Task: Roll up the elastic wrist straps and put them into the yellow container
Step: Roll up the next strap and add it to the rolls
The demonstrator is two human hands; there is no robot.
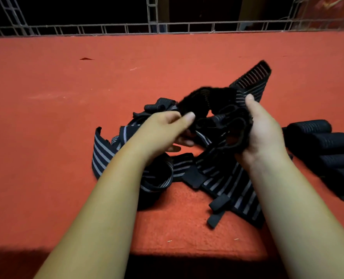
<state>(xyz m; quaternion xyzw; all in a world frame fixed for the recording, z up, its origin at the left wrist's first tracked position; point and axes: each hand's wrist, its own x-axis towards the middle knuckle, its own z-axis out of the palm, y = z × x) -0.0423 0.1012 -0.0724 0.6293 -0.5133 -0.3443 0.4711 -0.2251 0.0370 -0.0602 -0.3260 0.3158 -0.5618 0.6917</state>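
Hands are holding one strap (217,109) over the heap.
Black with grey stripes and a fuzzy end, it is hanging bunched above the loose straps (223,182) on the red surface (66,97). The left hand (165,129) is pinching the fuzzy end. The right hand (261,133) is curling round the bunch, beside the rolled straps (328,141).

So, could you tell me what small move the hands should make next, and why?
Probably draw the black strap straight to start rolling: the left hand and right hand grip it bunched above the tangled pile, and rolled straps already lie at right.
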